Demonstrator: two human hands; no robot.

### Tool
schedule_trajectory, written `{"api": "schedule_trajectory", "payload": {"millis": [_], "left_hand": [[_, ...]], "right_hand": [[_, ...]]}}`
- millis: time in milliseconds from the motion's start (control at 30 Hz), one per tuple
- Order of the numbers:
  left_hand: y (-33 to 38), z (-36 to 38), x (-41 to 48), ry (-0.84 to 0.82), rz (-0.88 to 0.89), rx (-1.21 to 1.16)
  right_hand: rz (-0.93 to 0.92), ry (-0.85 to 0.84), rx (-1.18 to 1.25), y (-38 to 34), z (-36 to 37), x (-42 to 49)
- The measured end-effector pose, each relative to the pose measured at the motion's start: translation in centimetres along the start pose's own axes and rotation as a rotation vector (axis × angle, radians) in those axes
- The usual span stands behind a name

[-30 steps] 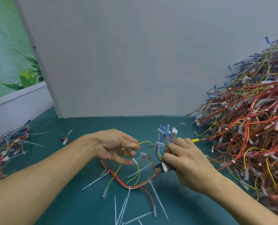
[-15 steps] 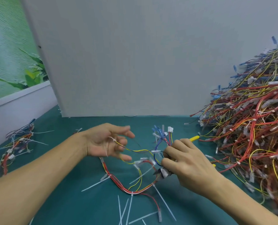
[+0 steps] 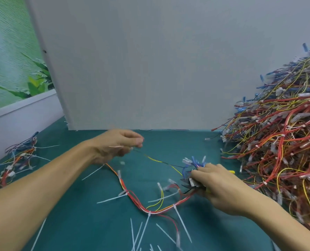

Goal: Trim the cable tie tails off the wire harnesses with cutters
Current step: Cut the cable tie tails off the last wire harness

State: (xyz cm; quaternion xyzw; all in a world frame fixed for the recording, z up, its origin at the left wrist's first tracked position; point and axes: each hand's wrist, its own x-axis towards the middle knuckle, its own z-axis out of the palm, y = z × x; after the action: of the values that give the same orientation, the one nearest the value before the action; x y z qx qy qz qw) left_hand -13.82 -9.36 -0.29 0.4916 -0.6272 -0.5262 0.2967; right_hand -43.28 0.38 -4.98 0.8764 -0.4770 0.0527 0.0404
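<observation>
Fingers (image 3: 200,175) of right hand (image 3: 223,189) around cutters (image 3: 188,184)

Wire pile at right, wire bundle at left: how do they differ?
The right pile is huge and high; the left bundle small and low. The right pile lies beside the right hand; the left bundle lies far from it. Both hold red, yellow, blue wires.

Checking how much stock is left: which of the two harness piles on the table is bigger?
The right pile, beside the right hand: it climbs high up the grey board, while the left pile is a small low bunch.
</observation>
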Motion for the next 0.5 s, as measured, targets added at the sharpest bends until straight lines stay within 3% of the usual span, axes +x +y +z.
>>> {"api": "schedule_trajectory", "payload": {"millis": [67, 100, 267, 367, 500], "left_hand": [[0.6, -0.3, 0.5, 0.070, 0.148, -0.031], [0.7, -0.4, 0.7, 0.115, 0.228, 0.080], [-0.8, 2.2, 2.9, 0.428, 0.492, 0.936], [-2.9, 4.6, 4.4, 0.441, 0.451, 1.310], [-5.9, 6.2, 5.5, 0.429, 0.252, 1.308]], "right_hand": [[0.008, -0.016, 0.148, -0.1, -0.4, -0.2], [0.006, -0.012, 0.202, -0.2, -0.6, -0.2], [-0.055, -0.182, 0.253, -1.8, -1.0, 1.0], [-0.008, -0.320, 0.187, -2.7, -0.3, 1.9], [0.045, -0.341, 0.178, -3.1, 0.7, 2.4]]}}
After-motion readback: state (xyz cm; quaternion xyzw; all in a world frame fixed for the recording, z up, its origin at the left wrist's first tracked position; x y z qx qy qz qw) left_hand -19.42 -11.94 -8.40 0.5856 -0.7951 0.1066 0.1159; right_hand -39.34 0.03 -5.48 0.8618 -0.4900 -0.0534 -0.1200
